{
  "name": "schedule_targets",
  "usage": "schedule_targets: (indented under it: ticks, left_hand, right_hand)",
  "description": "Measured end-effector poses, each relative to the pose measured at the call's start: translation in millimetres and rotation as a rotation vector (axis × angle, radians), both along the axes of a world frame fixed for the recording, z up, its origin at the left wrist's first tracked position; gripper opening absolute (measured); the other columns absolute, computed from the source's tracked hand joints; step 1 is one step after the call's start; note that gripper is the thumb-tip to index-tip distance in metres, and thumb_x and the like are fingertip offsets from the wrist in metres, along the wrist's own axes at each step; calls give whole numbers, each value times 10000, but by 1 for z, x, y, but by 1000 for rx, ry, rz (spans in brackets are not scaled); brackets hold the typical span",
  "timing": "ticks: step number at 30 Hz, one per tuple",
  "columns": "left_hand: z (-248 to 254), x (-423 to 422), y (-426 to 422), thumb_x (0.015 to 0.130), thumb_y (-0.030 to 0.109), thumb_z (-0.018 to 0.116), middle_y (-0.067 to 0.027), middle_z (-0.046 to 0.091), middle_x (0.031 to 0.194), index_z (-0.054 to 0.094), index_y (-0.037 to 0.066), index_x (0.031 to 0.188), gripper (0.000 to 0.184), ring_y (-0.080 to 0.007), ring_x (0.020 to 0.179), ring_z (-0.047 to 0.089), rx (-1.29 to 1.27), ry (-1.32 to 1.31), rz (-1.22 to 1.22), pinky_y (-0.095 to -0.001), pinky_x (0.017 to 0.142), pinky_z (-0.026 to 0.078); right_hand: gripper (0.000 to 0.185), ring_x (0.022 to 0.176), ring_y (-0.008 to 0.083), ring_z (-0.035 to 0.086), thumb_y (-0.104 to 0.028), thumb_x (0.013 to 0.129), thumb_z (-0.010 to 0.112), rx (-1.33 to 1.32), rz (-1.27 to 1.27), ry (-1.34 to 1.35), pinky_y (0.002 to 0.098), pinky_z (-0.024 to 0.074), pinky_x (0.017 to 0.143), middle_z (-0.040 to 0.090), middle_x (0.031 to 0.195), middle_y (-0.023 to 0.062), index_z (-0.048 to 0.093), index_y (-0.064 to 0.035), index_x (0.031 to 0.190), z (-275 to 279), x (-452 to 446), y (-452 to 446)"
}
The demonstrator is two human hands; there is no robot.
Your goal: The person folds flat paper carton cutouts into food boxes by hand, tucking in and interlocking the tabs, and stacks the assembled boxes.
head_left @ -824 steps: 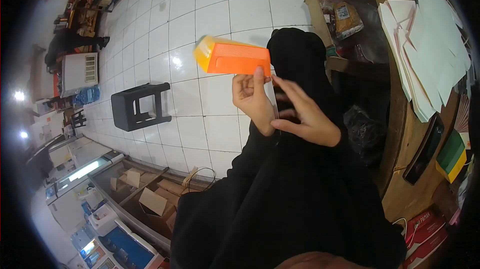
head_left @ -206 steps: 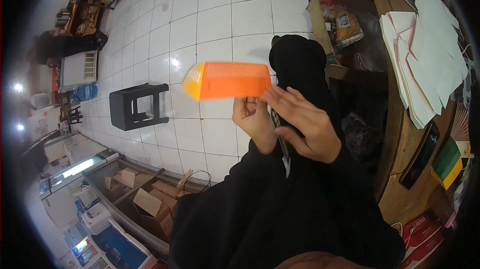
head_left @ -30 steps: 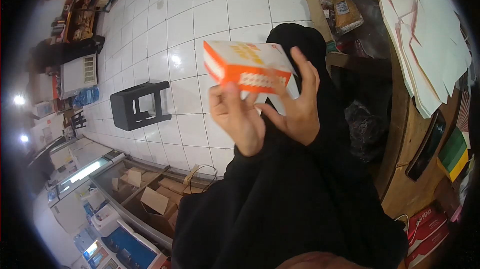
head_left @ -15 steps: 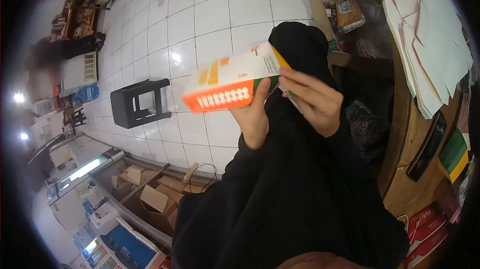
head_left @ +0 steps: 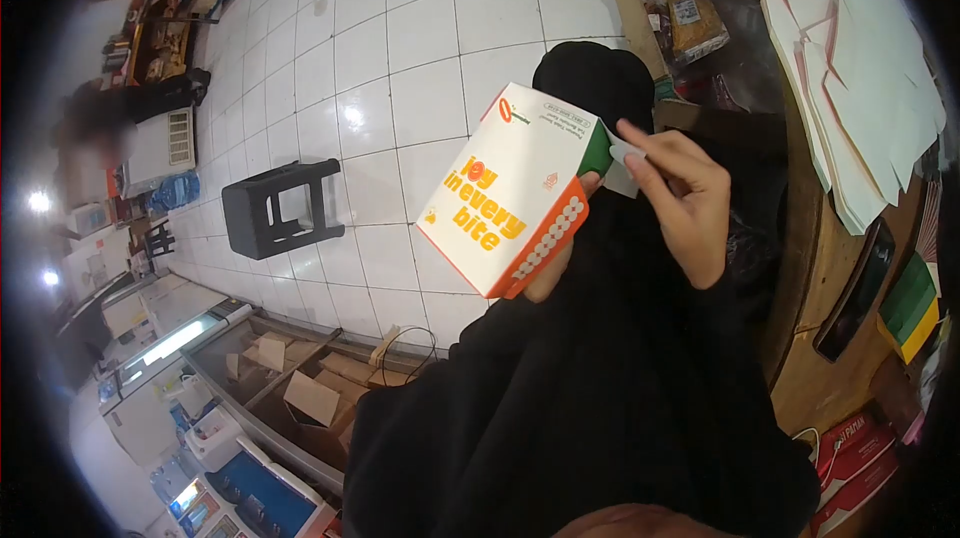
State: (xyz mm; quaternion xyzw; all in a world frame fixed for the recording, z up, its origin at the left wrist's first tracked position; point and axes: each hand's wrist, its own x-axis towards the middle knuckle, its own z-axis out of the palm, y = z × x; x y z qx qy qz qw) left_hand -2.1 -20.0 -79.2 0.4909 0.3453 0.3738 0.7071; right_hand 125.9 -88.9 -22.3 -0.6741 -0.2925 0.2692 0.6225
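Note:
A white and orange cardboard food box (head_left: 500,178), printed "joy in every bite", is tilted in front of me with its large printed face toward the camera. My left hand (head_left: 548,276) grips it from behind and below; most of that hand is hidden by the box, with a thumb tip showing near the green end. At that right end, my right hand (head_left: 690,203) pinches a small pale flap (head_left: 627,170) between thumb and finger. The flap sticks out beside the green end panel (head_left: 592,150).
A dark plastic stool (head_left: 283,208) stands on the white tiled floor (head_left: 400,28). To the right, a wooden table (head_left: 800,328) bears white paper sheets (head_left: 860,108) and a phone (head_left: 855,293). Cardboard pieces (head_left: 312,398) lie in a case at lower left. Another person (head_left: 110,123) is at far left.
The box has turned so its printed face shows toward me and its orange side points lower right. My right hand has moved rightward and now pinches the pale flap.

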Motion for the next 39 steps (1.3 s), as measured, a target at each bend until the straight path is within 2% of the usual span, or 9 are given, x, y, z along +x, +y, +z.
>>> schedule_targets:
  ticks: [8,16,21,25,28,30,32,38,39]
  left_hand:
    - [17,-4,17,789,100,619,-85,521,1091,420,34,1179,443,-171,998,507,-215,-79,-110,-308,822,440]
    - [40,-10,22,820,110,578,-99,506,1119,401,31,1203,429,-191,1050,489,-271,-116,0,-339,860,431]
    - [42,1,5,839,116,552,-108,496,1136,390,29,1217,420,-204,1083,477,-256,-12,7,-358,883,426]
    - [43,7,10,852,111,534,-106,493,1146,390,33,1218,401,-200,1095,474,-191,-34,7,-362,884,428]
    - [39,7,17,823,164,592,-129,484,1173,405,31,1215,455,-216,1097,472,-111,-9,46,-395,892,409]
    - [40,5,29,744,212,674,-143,457,1216,436,55,1215,551,-282,1105,467,683,462,-459,-446,919,368]
    - [37,14,25,639,138,702,-104,496,1173,517,127,1157,551,-323,1106,455,1024,703,-501,-395,944,346]
    - [2,7,28,666,43,651,-121,527,1029,540,65,1058,408,-251,966,520,792,740,-523,-375,850,411]
    - [-2,12,23,693,26,634,-127,564,916,565,31,974,289,-258,848,549,768,616,-268,-365,747,430]
  right_hand:
    - [80,701,71,548,32,748,624,83,-50,134,191,417,657,586,734,36,577,23,813,4,-5,3]
    - [84,658,209,609,67,663,630,140,131,-474,249,478,582,591,655,96,578,36,721,17,3,8]
    - [308,756,191,586,92,651,625,192,113,-318,276,484,623,513,1026,161,640,-18,939,5,-15,16]
    - [418,991,261,522,86,655,615,-35,102,-735,332,444,817,428,1166,189,620,-83,1037,-4,-13,19]
    - [505,1067,293,503,101,683,549,86,226,-484,317,424,856,429,1194,215,556,-102,1145,-22,-12,22]
    - [602,1133,262,465,111,713,463,155,147,18,303,399,888,461,1189,221,412,-95,1277,-32,-10,21]
    - [537,972,144,528,101,787,404,107,106,389,260,421,834,505,1139,129,301,10,1306,-45,-3,17]
    - [405,840,82,550,19,822,493,45,22,654,195,447,687,590,997,85,423,29,1221,-65,4,25]
    - [336,845,106,568,9,819,494,70,-9,486,217,450,711,607,973,111,479,39,1154,-71,4,25]
